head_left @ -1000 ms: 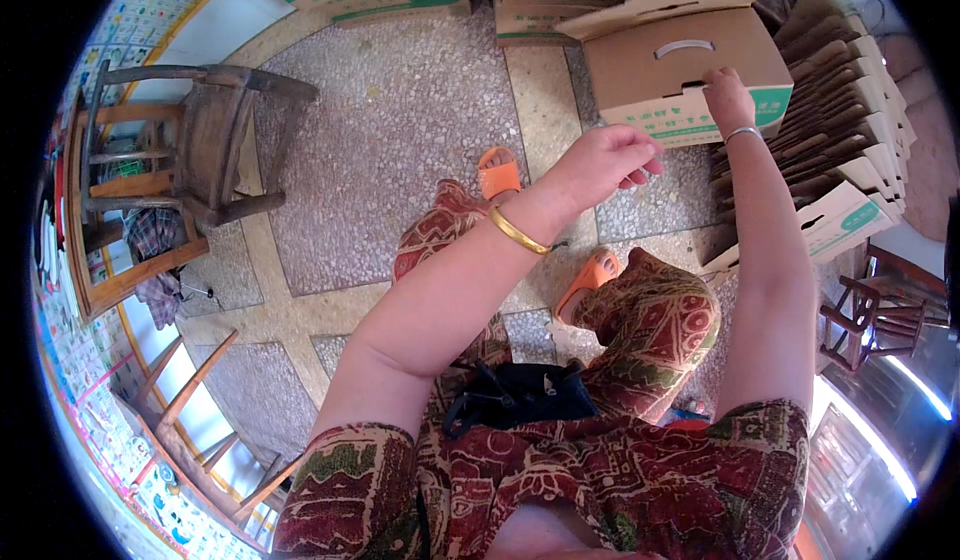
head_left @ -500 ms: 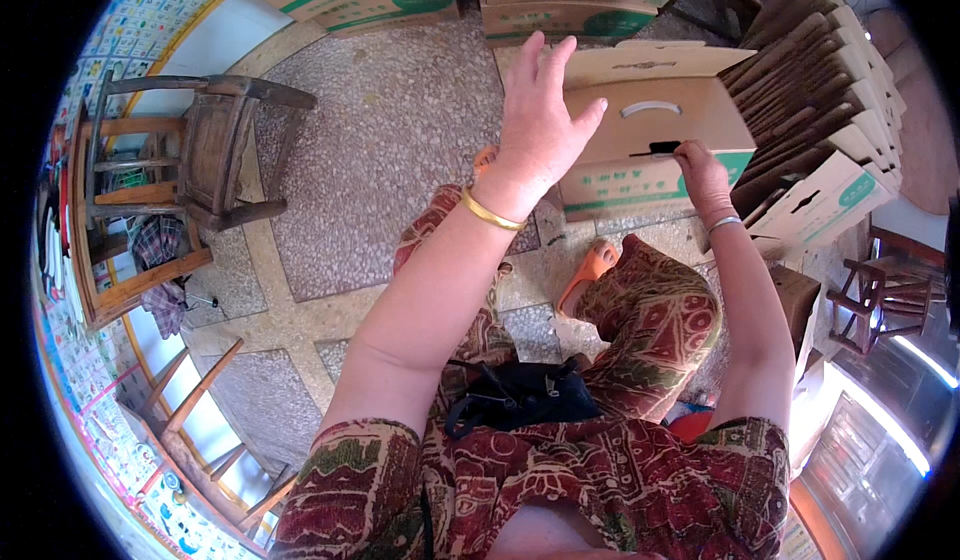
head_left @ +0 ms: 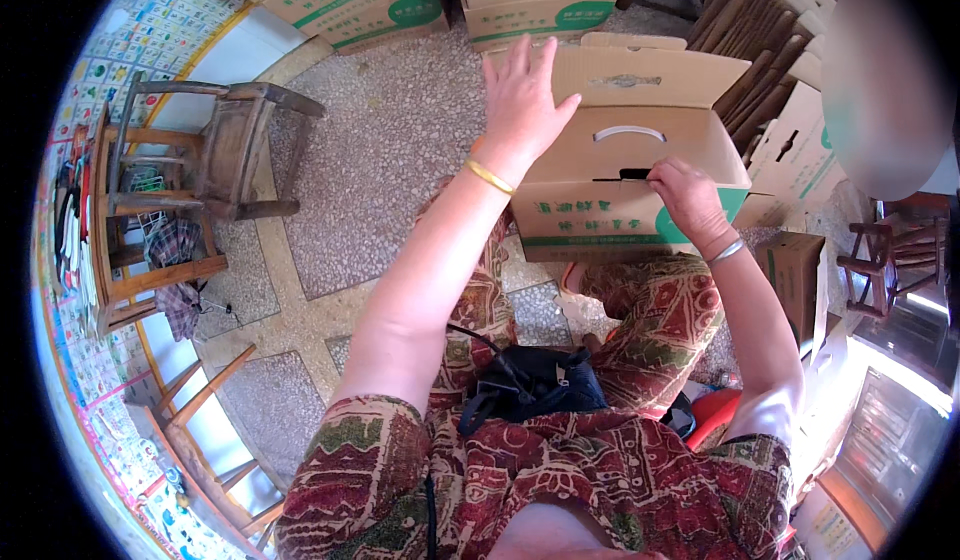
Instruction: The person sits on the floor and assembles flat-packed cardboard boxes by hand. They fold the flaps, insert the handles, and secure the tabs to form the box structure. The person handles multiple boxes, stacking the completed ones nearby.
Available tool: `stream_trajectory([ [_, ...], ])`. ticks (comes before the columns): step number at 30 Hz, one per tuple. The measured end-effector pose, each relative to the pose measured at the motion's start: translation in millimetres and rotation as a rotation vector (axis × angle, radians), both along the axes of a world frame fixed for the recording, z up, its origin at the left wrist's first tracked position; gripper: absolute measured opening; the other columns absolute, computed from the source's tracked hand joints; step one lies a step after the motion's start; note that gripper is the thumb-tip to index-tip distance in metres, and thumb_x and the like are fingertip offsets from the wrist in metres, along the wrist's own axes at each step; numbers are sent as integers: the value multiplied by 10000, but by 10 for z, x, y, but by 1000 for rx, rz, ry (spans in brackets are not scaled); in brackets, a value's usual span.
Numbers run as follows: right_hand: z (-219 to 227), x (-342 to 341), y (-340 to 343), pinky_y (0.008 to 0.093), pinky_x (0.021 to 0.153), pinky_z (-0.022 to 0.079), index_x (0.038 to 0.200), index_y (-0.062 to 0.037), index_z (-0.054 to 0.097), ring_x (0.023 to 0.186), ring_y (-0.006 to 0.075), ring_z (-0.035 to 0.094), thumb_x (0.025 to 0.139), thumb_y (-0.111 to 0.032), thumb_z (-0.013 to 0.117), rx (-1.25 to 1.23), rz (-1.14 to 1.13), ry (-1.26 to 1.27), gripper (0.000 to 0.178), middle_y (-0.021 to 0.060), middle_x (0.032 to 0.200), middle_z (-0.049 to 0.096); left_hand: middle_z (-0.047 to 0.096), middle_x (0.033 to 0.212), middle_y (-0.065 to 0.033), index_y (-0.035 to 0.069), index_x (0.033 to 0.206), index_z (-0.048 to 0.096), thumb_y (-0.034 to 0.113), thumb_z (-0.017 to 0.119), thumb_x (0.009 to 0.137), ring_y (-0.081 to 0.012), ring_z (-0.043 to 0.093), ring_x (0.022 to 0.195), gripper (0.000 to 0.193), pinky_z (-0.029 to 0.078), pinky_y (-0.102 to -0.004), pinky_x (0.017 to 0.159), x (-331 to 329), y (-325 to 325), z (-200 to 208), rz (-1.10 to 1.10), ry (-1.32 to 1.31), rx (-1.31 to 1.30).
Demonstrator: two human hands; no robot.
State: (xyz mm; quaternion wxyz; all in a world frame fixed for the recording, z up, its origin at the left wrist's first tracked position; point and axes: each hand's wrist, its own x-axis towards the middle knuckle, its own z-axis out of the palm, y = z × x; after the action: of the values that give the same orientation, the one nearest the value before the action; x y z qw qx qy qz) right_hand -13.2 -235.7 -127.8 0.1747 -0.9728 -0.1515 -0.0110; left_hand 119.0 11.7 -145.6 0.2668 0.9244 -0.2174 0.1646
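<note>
An open cardboard box [head_left: 600,220] with green printing stands on the floor in front of my knees. Inside it shows a white plastic handle [head_left: 629,133], and the far flap [head_left: 650,78] with a cut slot is raised. My right hand [head_left: 688,200], wearing a silver bangle, is closed on the top edge of the box's near wall, beside a dark slot. With a gold bangle at its wrist, my left hand [head_left: 525,105] is spread open by the far left corner of the box. Whether its palm touches the flap is hidden.
Flattened cardboard boxes [head_left: 760,50] lean in a row at the right. More printed boxes [head_left: 545,10] are stacked at the back. A wooden chair [head_left: 235,150] stands left, a small wooden stool [head_left: 880,260] right. A blurred, rounded shape [head_left: 890,90] covers the upper right.
The box has come nearer to my knees and a little left, with my right hand still on its edge. My left hand stays spread, slightly further left. The view has shifted somewhat.
</note>
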Motion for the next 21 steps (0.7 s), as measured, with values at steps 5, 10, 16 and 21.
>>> stream_trajectory([
  [5,476,-142,179,418,763,519,888,-87,636,865,304,638,803,-102,692,9,26,-194,102,86,903,642,594,1276,-180,86,1359,533,418,750,808,-321,565,1200,679,416,-542,1027,268,-26,696,-38,-212,31],
  [10,861,-309,200,416,767,511,889,-75,632,864,307,635,796,-76,689,52,24,-342,109,88,885,642,724,920,-130,134,1153,686,369,728,835,-335,691,871,398,552,-449,779,320,39,1693,-296,-140,164],
  [16,1733,-622,351,401,742,504,885,-51,622,841,328,628,791,-28,691,132,-27,-638,119,111,880,638,704,1024,-211,51,1154,699,175,602,904,-362,674,958,295,525,-400,869,-410,219,2919,-631,-264,-14],
  [21,2177,-987,661,390,734,507,907,-30,620,832,327,626,801,-23,693,326,-37,-691,128,119,875,632,698,998,-217,39,1144,697,164,590,909,-359,671,955,287,527,-391,843,-1015,397,3314,-630,-270,59],
])
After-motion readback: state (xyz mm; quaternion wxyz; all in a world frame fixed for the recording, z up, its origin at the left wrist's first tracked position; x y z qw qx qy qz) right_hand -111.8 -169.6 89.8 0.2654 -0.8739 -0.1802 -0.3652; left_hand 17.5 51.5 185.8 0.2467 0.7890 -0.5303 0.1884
